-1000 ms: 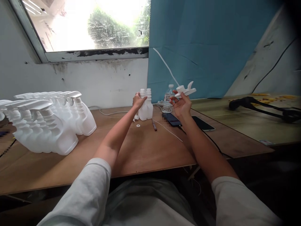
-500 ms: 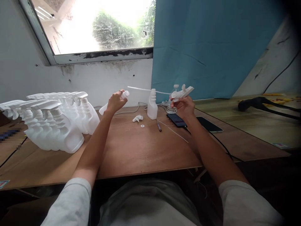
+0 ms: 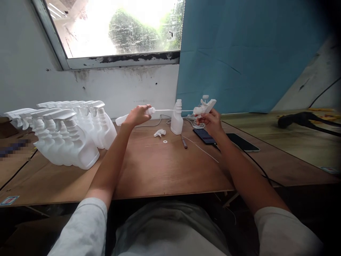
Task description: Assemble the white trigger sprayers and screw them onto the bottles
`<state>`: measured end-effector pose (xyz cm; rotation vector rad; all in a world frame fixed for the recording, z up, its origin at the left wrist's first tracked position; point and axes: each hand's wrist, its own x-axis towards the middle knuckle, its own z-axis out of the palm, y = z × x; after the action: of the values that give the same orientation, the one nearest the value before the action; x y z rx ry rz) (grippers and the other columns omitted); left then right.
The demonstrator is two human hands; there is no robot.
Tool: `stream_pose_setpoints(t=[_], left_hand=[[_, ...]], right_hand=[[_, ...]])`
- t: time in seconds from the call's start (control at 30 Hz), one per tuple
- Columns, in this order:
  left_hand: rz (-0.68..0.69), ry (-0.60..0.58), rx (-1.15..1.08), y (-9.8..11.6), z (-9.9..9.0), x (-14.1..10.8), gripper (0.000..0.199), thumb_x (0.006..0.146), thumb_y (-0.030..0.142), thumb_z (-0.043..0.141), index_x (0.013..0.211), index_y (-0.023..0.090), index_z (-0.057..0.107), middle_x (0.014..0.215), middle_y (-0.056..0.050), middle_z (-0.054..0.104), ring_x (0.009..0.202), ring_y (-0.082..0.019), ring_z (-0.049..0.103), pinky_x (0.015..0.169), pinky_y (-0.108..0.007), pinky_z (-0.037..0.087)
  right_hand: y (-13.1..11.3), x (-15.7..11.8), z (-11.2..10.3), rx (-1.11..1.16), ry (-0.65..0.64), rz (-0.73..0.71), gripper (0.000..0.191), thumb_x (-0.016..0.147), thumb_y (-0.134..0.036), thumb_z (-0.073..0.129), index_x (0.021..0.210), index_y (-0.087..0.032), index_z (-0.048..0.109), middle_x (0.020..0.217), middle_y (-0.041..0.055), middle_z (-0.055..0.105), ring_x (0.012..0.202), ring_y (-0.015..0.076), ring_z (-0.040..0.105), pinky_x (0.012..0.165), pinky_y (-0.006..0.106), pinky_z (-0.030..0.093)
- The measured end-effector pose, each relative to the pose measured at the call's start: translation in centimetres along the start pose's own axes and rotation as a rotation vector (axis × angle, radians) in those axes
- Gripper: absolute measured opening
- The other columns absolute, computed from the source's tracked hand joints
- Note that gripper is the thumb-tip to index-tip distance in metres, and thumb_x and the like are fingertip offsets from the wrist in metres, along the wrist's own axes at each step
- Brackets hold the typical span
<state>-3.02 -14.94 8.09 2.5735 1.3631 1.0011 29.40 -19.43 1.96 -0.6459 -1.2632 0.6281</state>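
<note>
My left hand (image 3: pixel 139 115) is closed round a white plastic bottle (image 3: pixel 122 120), tilted on its side with its neck pointing right. My right hand (image 3: pixel 211 120) grips a white trigger sprayer head (image 3: pixel 204 108). From the sprayer head a thin dip tube (image 3: pixel 163 110) stretches left, its far end at the mouth of the held bottle; how far it is inside I cannot tell. Behind the tube stands an open white bottle (image 3: pixel 176 122). Below, on the table, lie a loose trigger sprayer head (image 3: pixel 160 133) and a small white ring (image 3: pixel 165 141).
Rows of white spray bottles with trigger heads (image 3: pixel 77 142) stand at the left. A dark pen-like tool (image 3: pixel 184 142), a thin loose tube (image 3: pixel 201 152), a phone (image 3: pixel 204 136) with a cable and a tablet-like device (image 3: pixel 243 142) lie on the wooden table (image 3: pixel 160 174). A clear bottle (image 3: pixel 205 97) stands behind my right hand.
The dip tube's free end has come down from above the held bottle's neck to its mouth. My hands remain closed on the bottle and sprayer head. The view has shifted slightly.
</note>
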Motion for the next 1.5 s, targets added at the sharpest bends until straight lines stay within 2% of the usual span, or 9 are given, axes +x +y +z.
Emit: stream_pose_setpoints(t=[0.13,0.3,0.57,0.8,0.93,1.17,1.27,1.4,1.5], left_hand=[[0.034,-0.199,-0.209,1.1,0.0,-0.3,0.039,0.066,0.023,0.059,0.104,0.021,0.070,0.085,-0.004,0.067,0.071,-0.020,0.059,0.063,-0.028,0.045],[0.108,-0.391,-0.509,2.6,-0.5,-0.8,0.026,0.069,0.024,0.060,0.092,0.019,0.071,0.087,-0.003,0.068,0.078,-0.020,0.062,0.069,-0.030,0.048],[0.068,-0.566,-0.717,2.6,-0.5,-0.9,0.034,0.066,0.019,0.068,0.100,0.019,0.071,0.100,-0.007,0.071,0.099,-0.026,0.065,0.085,-0.038,0.052],[0.056,-0.626,-0.921,0.3,0.1,-0.6,0.033,0.067,0.020,0.073,0.100,0.019,0.072,0.098,-0.009,0.072,0.102,-0.026,0.066,0.091,-0.040,0.053],[0.081,-0.665,-0.749,-1.6,-1.6,-0.5,0.030,0.070,0.029,0.074,0.098,0.019,0.072,0.099,-0.009,0.071,0.100,-0.024,0.067,0.086,-0.034,0.055],[0.133,-0.132,-0.668,-2.1,-6.7,-1.7,0.048,0.079,0.038,0.069,0.123,0.022,0.061,0.116,-0.008,0.064,0.101,-0.017,0.067,0.083,-0.027,0.056],[0.172,-0.020,-0.551,-0.8,-6.6,-1.8,0.050,0.080,0.037,0.068,0.126,0.019,0.060,0.102,-0.007,0.067,0.088,-0.014,0.069,0.078,-0.026,0.056],[0.165,0.169,-0.373,0.1,-5.1,-1.1,0.029,0.083,0.033,0.066,0.104,0.015,0.072,0.070,-0.002,0.066,0.063,-0.011,0.065,0.071,-0.025,0.055],[0.164,0.199,-0.420,-0.1,-4.4,-0.8,0.024,0.083,0.031,0.066,0.099,0.014,0.074,0.066,-0.002,0.066,0.061,-0.011,0.065,0.068,-0.025,0.054]], right_hand=[[-1.3,0.2,2.6,-0.005,-0.115,0.005,0.032,0.066,-0.043,0.081,0.080,-0.020,0.063,0.069,0.0012,0.064,0.046,0.0111,0.052,0.041,0.028,0.044],[-4.0,1.9,7.5,0.024,-0.255,-0.076,0.026,0.071,-0.041,0.080,0.075,-0.020,0.064,0.061,-0.0010,0.054,0.050,0.0101,0.046,0.044,0.027,0.043],[-7.9,2.9,12.3,-0.457,-0.638,-0.047,0.021,0.076,-0.024,0.073,0.062,-0.016,0.060,0.054,-0.0037,0.047,0.050,0.0057,0.041,0.043,0.021,0.028],[-5.4,2.5,14.1,-0.316,-0.618,-0.022,0.018,0.078,-0.031,0.073,0.072,-0.018,0.062,0.066,-0.0007,0.056,0.058,0.0104,0.052,0.049,0.024,0.041],[-2.4,2.3,15.0,-0.116,-0.538,-0.019,0.024,0.075,-0.037,0.075,0.088,-0.019,0.065,0.081,0.0007,0.065,0.076,0.0149,0.061,0.065,0.027,0.052],[0.9,1.2,17.2,0.282,-0.584,0.194,0.048,0.077,-0.052,0.071,0.109,-0.023,0.049,0.079,0.0007,0.067,0.069,0.0181,0.066,0.061,0.033,0.056],[1.4,0.7,17.8,0.331,-0.527,0.207,0.048,0.076,-0.052,0.072,0.106,-0.026,0.046,0.073,-0.0030,0.064,0.066,0.0157,0.065,0.062,0.031,0.055],[1.4,0.4,17.6,0.342,-0.555,0.193,0.045,0.078,-0.055,0.070,0.104,-0.026,0.049,0.079,-0.0016,0.064,0.067,0.0147,0.063,0.061,0.030,0.055],[1.3,0.4,17.3,0.322,-0.553,0.173,0.044,0.076,-0.053,0.072,0.102,-0.024,0.051,0.079,-0.0009,0.064,0.067,0.0145,0.063,0.058,0.028,0.054]])
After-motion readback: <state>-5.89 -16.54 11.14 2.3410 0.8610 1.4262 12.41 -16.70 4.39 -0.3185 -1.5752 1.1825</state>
